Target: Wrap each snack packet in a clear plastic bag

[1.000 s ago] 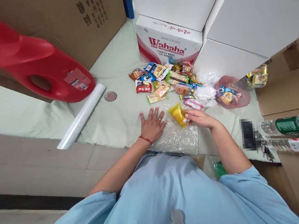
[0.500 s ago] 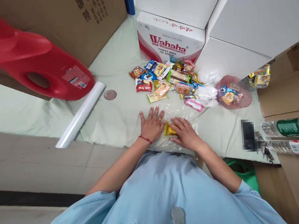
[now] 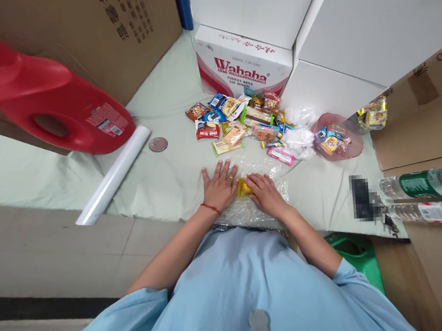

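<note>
A small yellow snack packet (image 3: 243, 187) lies on clear plastic film (image 3: 243, 213) in front of my body. My left hand (image 3: 219, 188) rests flat on the film just left of the packet, its fingers spread. From the right, my right hand (image 3: 266, 195) lies over the packet's right end, fingers stretched out and thumb apart. Beyond both hands is a loose pile of wrapped snacks (image 3: 236, 134). The film's near edge reaches down to my shirt.
At left are a large red jug (image 3: 76, 105), a white roll (image 3: 113, 175) and a round brown disc (image 3: 158, 144). A Wahaha box (image 3: 244, 68) stands behind the snacks. Rightward are a pink bowl (image 3: 350, 144) with snacks, a white plastic bag (image 3: 298, 137) and bottles (image 3: 422, 183).
The whole view has shifted slightly. My right hand has edged left over the yellow packet, nearer my left hand. My left hand stays flat on the film.
</note>
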Motion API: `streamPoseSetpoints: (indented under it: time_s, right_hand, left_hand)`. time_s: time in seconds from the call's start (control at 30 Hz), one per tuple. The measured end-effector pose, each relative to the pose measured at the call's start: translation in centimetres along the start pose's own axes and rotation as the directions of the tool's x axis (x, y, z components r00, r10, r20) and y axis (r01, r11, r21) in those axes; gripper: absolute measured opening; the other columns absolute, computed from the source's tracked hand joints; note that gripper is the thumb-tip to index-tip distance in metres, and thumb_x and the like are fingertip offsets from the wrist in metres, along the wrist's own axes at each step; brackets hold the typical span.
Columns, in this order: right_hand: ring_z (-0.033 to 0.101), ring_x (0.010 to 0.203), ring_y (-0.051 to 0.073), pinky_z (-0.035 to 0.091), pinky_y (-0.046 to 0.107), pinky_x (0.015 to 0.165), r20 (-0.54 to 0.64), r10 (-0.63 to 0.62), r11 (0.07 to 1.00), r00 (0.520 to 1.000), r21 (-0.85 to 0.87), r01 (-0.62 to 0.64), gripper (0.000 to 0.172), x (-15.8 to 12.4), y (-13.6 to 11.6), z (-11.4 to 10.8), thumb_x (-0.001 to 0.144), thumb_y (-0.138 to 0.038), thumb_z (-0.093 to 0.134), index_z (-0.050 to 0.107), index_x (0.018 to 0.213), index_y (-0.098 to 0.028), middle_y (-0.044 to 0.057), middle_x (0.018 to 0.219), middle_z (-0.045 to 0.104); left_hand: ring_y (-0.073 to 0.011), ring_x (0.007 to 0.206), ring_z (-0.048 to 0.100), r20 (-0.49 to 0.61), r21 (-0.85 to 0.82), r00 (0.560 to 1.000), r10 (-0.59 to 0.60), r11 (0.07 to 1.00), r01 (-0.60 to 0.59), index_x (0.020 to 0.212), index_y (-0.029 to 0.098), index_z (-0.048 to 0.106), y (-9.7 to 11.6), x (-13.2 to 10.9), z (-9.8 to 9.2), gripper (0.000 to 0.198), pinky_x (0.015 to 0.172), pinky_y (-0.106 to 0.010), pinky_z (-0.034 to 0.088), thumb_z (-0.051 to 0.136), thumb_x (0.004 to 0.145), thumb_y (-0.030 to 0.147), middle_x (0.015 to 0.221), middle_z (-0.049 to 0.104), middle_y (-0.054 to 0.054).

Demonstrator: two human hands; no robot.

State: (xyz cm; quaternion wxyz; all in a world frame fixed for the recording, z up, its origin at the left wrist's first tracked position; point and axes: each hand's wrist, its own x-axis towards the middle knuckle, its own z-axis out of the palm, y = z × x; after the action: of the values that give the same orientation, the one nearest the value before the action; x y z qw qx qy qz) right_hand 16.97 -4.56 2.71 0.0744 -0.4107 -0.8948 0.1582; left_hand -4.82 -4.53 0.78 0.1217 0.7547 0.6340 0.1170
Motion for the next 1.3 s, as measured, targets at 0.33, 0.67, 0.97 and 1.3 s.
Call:
streamPoseSetpoints:
  time_s: [0.33,0.67,0.97,1.3]
  right_hand:
    - [0.036,0.155,0.030,0.021,0.063,0.127,0.051,-0.015,1.000,0.999,-0.022,0.016,0.062,-0.3,-0.2,0.4,0.105,-0.023,0.052,0.036,0.165,-0.027,0.013,0.165,0.045]
    - [0.035,0.156,0.030,0.023,0.064,0.127,0.047,-0.034,0.999,0.998,0.033,0.032,0.065,-0.3,-0.5,0.2,0.104,-0.026,0.055,0.034,0.166,-0.026,0.014,0.167,0.041]
    - [0.029,0.158,0.033,0.023,0.059,0.127,-0.298,0.228,0.950,0.927,-0.140,-0.279,0.059,4.2,9.0,-6.6,0.106,-0.038,0.046,0.041,0.162,-0.019,0.016,0.171,0.033]
    - [0.050,0.133,0.034,0.031,0.050,0.116,-0.309,0.439,0.834,0.844,-0.207,-0.511,0.051,4.2,15.5,-8.2,0.106,-0.040,0.038,0.061,0.143,-0.015,0.018,0.138,0.067]
  left_hand:
    - [-0.0330,0.162,0.023,0.076,0.043,0.994,-0.080,0.996,0.077,0.165,0.033,0.033,-1.4,-0.4,-1.2,0.059,0.121,-0.082,-0.003,0.025,0.108,0.047,0.174,0.028,-0.005]
    - [-0.0308,0.159,0.032,0.063,0.034,0.998,0.010,0.999,-0.012,0.164,0.035,0.035,-4.0,-2.0,-1.7,0.057,0.124,-0.076,-0.003,0.028,0.109,0.048,0.174,0.028,-0.008]
    - [-0.0310,0.159,0.033,-0.009,0.027,1.000,0.025,0.999,-0.025,0.163,0.033,0.038,-3.9,-2.3,-1.1,0.057,0.124,-0.075,-0.005,0.029,0.108,0.048,0.173,0.030,-0.010]
    - [-0.0309,0.159,0.033,-0.038,-0.013,0.999,0.031,0.999,-0.032,0.162,0.031,0.041,-3.8,-2.3,-1.1,0.056,0.125,-0.074,-0.006,0.032,0.108,0.046,0.172,0.033,-0.011]
